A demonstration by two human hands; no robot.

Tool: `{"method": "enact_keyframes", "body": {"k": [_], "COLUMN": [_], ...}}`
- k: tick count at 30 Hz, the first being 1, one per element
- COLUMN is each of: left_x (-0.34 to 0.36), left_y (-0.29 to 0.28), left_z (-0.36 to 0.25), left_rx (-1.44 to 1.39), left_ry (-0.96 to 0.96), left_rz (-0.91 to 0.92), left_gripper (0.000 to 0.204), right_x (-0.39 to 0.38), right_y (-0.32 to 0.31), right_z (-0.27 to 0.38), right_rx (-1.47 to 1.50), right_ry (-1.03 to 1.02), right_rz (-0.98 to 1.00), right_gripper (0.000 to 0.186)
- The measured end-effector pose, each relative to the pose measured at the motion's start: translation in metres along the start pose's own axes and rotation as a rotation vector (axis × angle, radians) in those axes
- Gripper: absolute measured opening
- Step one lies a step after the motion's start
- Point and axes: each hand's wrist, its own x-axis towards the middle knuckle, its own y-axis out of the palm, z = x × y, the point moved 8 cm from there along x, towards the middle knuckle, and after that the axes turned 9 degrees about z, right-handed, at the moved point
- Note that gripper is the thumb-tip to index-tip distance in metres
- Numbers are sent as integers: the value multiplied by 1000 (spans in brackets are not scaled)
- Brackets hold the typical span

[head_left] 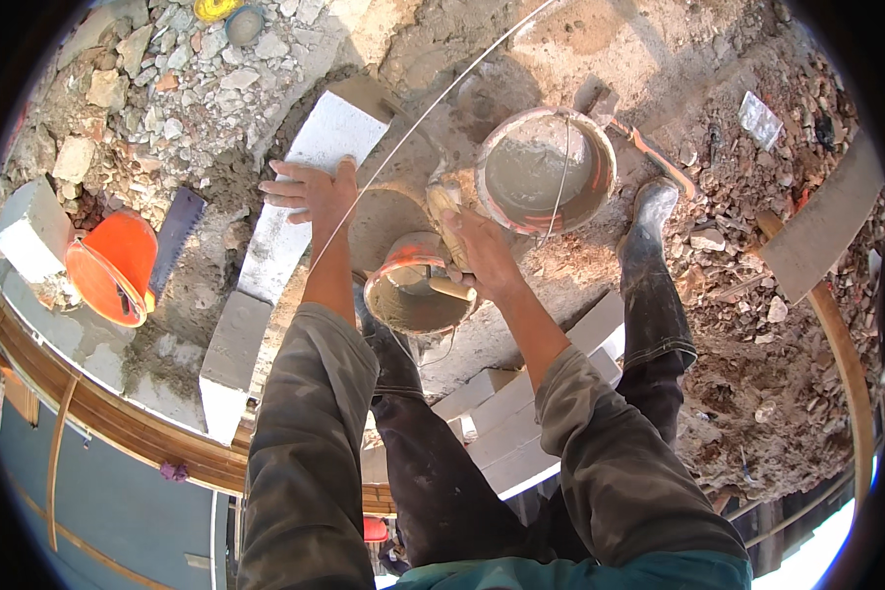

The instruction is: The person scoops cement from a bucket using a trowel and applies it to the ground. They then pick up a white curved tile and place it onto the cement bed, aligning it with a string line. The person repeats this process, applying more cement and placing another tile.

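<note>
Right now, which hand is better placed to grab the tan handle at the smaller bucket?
Probably the right hand: it is right by the handle at the bucket's rim, though I can't tell if they touch. The left hand is farther off, fingers spread on the white block.

Rough, mortar-smeared ground [659, 54] carries everything here. A long pale block [273, 254] lies on it under the left hand [310, 192], with a grey block [238, 329] nearer the body. Left of that hand are a saw [179, 236] and an orange bucket-shaped thing [118, 258], with stony rubble [202, 84] beyond. A small bucket [401, 256] stands just beside the right hand [484, 254], a larger bucket [608, 162] beyond it, and broken debris [747, 364] spreads further right.
</note>
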Motion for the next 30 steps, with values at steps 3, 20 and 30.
{"method": "enact_keyframes", "body": {"k": [3, 20, 30], "left_x": [0, -35, -260], "left_y": [8, 28, 177], "left_z": [-3, -8, -87], "left_rx": [21, 96, -469], "left_ry": [-13, 239, 472], "left_rz": [40, -260, 227], "left_gripper": [127, 108, 90], "right_x": [-2, -166, -407], "right_y": [8, -143, -161], "right_z": [14, 26, 97], "right_rx": [-231, -748, -1043], "right_ry": [-66, -37, -485], "right_rz": [71, -363, -669], "right_gripper": [44, 58, 66]}}
